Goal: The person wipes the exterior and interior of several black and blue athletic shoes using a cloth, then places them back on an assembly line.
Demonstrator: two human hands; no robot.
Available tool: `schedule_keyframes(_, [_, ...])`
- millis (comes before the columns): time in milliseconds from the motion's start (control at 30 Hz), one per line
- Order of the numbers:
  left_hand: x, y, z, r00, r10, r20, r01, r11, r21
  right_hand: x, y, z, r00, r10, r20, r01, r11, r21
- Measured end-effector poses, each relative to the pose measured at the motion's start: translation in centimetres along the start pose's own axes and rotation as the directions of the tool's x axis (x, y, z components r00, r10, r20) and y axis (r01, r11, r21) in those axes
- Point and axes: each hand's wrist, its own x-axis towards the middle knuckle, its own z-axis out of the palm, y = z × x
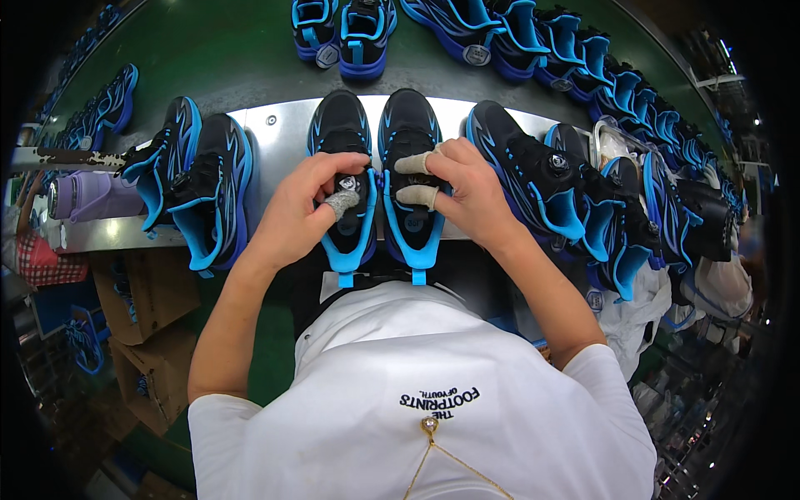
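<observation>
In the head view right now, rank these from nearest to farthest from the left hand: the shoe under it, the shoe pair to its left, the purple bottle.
1. Shoe under the left hand: the left shoe of the centre pair, touched.
2. Shoe pair: to the left on the metal plate.
3. Purple bottle: far left edge.

A pair of black sneakers with bright blue soles and tongues (379, 179) stands side by side on a grey metal plate (279, 137) fixed across the green table (225, 50), toes pointing far. The left hand (304, 208) rests on the left shoe of the pair, a taped fingertip beside its round dial closure (347, 182). The right hand (467, 192) lies on the right shoe, with cloth tape around two fingers (414, 163). To the left stands another black and blue pair (196, 183); to the right more such shoes (567, 192) crowd together. Further pairs (343, 32) sit on the far side of the table. A cardboard box (137, 292) stands below at the near left.
</observation>
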Motion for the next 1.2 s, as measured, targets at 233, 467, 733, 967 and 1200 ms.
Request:
schedule_keyframes(233, [-0.3, 0.2, 0.4, 0.993, 0.042, -0.108, -0.026, 0.989, 0.144, 0.0, 0.0, -0.7, 0.998, -0.026, 0.061, 0.017, 0.989, 0.147])
schedule_keyframes(467, [-1.9, 2.6, 1.6, 0.979, -0.033, -0.2, 0.043, 0.998, 0.046, 0.1, 0.5, -0.2, 1.0, -0.014, 0.002, 0.013, 0.976, 0.219])
schedule_keyframes(733, [-1.6, 2.4, 1.8, 0.926, 0.11, -0.361, -0.039, 0.979, 0.198, 0.3, 0.1, -0.7, 0.993, 0.108, -0.058, -0.085, 0.948, 0.306])
schedule_keyframes(967, [-0.5, 1.4, 1.2, 0.982, 0.014, -0.188, 0.015, 0.988, 0.151, -0.1, -0.1, -0.3, 0.994, 0.109, 0.015, -0.107, 0.99, -0.092])
schedule_keyframes(1200, [-2.6, 5.1, 6.3, 0.89, -0.352, 0.289, 0.454, 0.726, -0.516, 0.0, 0.2, -0.2, 0.997, 0.068, 0.03, -0.066, 0.995, -0.069])
